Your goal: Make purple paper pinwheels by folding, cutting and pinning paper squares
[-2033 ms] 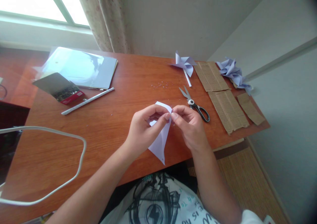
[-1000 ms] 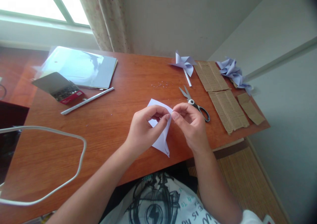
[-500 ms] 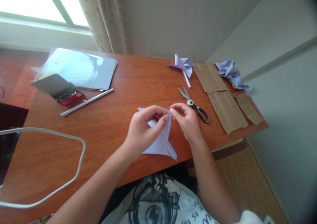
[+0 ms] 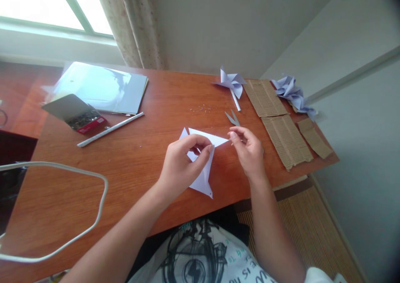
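- Left hand (image 4: 183, 164): fingers closed, pinching the folded paper (image 4: 203, 179) above the table (image 4: 131, 158).
- Right hand (image 4: 250, 151): fingers loosely curled; its fingertips meet the paper's pointed flap.

table (image 4: 140, 158) | scissors (image 4: 233, 118) | cardboard strips (image 4: 286, 139) | pinwheel (image 4: 231, 83) | staple box (image 4: 79, 114)

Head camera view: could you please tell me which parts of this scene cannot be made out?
- Scissors: only the blades show; the right hand covers the handles.
- Paper piece: its middle is hidden behind the left hand.
- Whether the right fingertips pinch the paper's tip: too small to tell.
- Open box: contents too small to identify.
- White cable: cut off by the left edge.
- Specks on the table: too small to identify.
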A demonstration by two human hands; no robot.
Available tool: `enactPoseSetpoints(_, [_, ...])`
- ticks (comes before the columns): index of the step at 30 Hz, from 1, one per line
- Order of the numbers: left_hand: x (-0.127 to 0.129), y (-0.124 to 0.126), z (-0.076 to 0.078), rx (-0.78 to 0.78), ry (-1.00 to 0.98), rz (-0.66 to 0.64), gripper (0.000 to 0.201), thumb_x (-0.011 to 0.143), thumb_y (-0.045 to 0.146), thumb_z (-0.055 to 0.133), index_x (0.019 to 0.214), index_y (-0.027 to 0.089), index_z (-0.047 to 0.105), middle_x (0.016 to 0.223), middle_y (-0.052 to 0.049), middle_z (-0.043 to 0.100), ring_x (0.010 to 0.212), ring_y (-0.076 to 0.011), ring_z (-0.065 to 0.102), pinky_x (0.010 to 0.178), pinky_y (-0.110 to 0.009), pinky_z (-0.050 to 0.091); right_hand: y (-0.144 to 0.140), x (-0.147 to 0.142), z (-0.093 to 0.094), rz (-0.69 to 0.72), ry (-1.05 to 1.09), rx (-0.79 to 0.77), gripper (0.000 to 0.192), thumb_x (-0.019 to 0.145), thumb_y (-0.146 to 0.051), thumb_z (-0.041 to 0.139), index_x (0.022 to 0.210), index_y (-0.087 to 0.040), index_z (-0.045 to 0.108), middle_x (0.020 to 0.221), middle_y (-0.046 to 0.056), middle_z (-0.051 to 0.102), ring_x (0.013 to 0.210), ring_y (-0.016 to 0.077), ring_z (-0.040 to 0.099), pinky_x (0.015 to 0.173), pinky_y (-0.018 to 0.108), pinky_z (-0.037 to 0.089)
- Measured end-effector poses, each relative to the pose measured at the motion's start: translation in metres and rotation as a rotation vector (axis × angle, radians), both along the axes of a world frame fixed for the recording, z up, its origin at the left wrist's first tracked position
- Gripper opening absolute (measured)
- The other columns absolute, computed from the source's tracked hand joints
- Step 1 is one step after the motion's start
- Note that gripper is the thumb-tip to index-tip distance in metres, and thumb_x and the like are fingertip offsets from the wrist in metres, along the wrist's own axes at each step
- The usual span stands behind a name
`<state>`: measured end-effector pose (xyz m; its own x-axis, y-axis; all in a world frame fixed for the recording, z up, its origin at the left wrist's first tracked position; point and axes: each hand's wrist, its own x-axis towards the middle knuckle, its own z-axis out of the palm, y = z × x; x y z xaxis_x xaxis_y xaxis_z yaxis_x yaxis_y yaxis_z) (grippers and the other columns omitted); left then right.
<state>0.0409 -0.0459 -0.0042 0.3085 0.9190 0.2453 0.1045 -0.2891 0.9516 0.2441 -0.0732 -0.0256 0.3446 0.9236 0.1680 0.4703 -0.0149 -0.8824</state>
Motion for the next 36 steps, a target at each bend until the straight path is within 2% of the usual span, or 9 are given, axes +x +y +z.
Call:
enactPoseSetpoints(3, [0.000, 0.000, 0.001, 0.016, 0.021, 0.012, 0.005, 0.086, 0.018, 0.067, 0.082, 0.017, 0.069, 0.077, -0.002, 0.073, 0.068, -0.0132, 0.066, 0.067, -0.024, 0.054, -0.004, 0.026, -0.006, -0.075, -0.325, -0.047, 0.028, 0.089, -0.036, 0.064, 0.110, -0.019, 0.069, 0.108, 0.013, 0.070, 0.096, 0.0266, 0.068, 0.085, 0.043, 0.055])
enactPoseSetpoints(7, [0.001, -0.001, 0.002, 0.044, 0.023, 0.015, 0.006, 0.086, 0.016, 0.066, 0.081, 0.017, 0.069, 0.076, -0.002, 0.073, 0.067, -0.0124, 0.065, 0.066, -0.023, 0.053, -0.013, 0.049, -0.014, -0.111, -0.670, -0.104, 0.041, 0.082, -0.034, 0.069, 0.120, -0.018, 0.066, 0.116, 0.017, 0.062, 0.112, 0.0342, 0.061, 0.100, 0.052, 0.049])
enactPoseSetpoints(12, [0.002, 0.000, 0.000, 0.047, 0.021, 0.006, 0.006, 0.086, 0.015, 0.066, 0.082, 0.017, 0.069, 0.076, -0.001, 0.073, 0.067, -0.0113, 0.065, 0.067, -0.022, 0.053, -0.019, 0.061, -0.014, -0.142, -0.655, -0.126, 0.042, 0.085, -0.036, 0.064, 0.123, -0.017, 0.064, 0.119, 0.016, 0.061, 0.104, 0.0293, 0.064, 0.097, 0.047, 0.053])
enactPoseSetpoints(16, [0.002, -0.001, 0.000, 0.040, 0.019, 0.003, 0.006, 0.086, 0.014, 0.066, 0.081, 0.017, 0.069, 0.076, -0.001, 0.072, 0.067, -0.0111, 0.065, 0.067, -0.022, 0.052, -0.019, 0.067, -0.007, -0.116, -0.712, -0.287, 0.049, 0.079, -0.034, 0.067, 0.124, -0.016, 0.064, 0.121, 0.017, 0.059, 0.103, 0.0300, 0.065, 0.098, 0.046, 0.052])
enactPoseSetpoints(23, [0.000, 0.000, 0.001, 0.043, -0.001, 0.012, 0.006, 0.086, 0.015, 0.066, 0.082, 0.016, 0.069, 0.077, -0.001, 0.072, 0.068, -0.0104, 0.064, 0.067, -0.022, 0.052, -0.025, 0.064, 0.004, -0.144, -0.834, -0.472, 0.047, 0.083, -0.043, 0.066, 0.121, -0.015, 0.064, 0.108, 0.016, 0.063, 0.098, 0.0314, 0.066, 0.088, 0.043, 0.051])
enactPoseSetpoints(26, [0.000, 0.000, 0.002, 0.039, -0.006, 0.009, 0.006, 0.087, 0.016, 0.066, 0.081, 0.015, 0.069, 0.078, -0.001, 0.072, 0.068, -0.0106, 0.064, 0.067, -0.022, 0.051, -0.027, 0.064, 0.012, -0.100, -0.863, -0.581, 0.037, 0.082, -0.047, 0.064, 0.106, -0.018, 0.068, 0.088, 0.010, 0.067, 0.086, 0.0304, 0.066, 0.076, 0.040, 0.049])
enactPoseSetpoints(29, [0.000, -0.001, 0.002, 0.044, -0.008, 0.009, 0.006, 0.087, 0.015, 0.066, 0.081, 0.016, 0.068, 0.078, -0.001, 0.072, 0.068, -0.0105, 0.064, 0.067, -0.022, 0.051, -0.031, 0.066, 0.020, -0.052, -0.721, -0.638, 0.024, 0.079, -0.042, 0.067, 0.086, -0.019, 0.070, 0.072, 0.005, 0.066, 0.070, 0.0243, 0.064, 0.065, 0.034, 0.047])
enactPoseSetpoints(34, [0.000, -0.001, 0.003, 0.046, -0.014, 0.019, 0.006, 0.086, 0.015, 0.066, 0.080, 0.016, 0.068, 0.077, -0.001, 0.072, 0.069, -0.0107, 0.064, 0.066, -0.022, 0.051, -0.042, 0.065, 0.029, 0.074, 0.135, -0.500, 0.046, 0.075, -0.039, 0.078, 0.115, -0.019, 0.069, 0.095, 0.008, 0.074, 0.081, 0.0207, 0.070, 0.071, 0.032, 0.056])
enactPoseSetpoints(36, [0.000, 0.000, 0.003, 0.052, -0.017, 0.023, 0.006, 0.086, 0.015, 0.066, 0.081, 0.016, 0.069, 0.078, -0.001, 0.072, 0.068, -0.0106, 0.064, 0.066, -0.022, 0.051, -0.047, 0.060, 0.034, 0.110, 0.372, -0.420, 0.052, 0.072, -0.040, 0.085, 0.117, -0.022, 0.069, 0.099, 0.008, 0.075, 0.083, 0.0195, 0.070, 0.073, 0.033, 0.057])
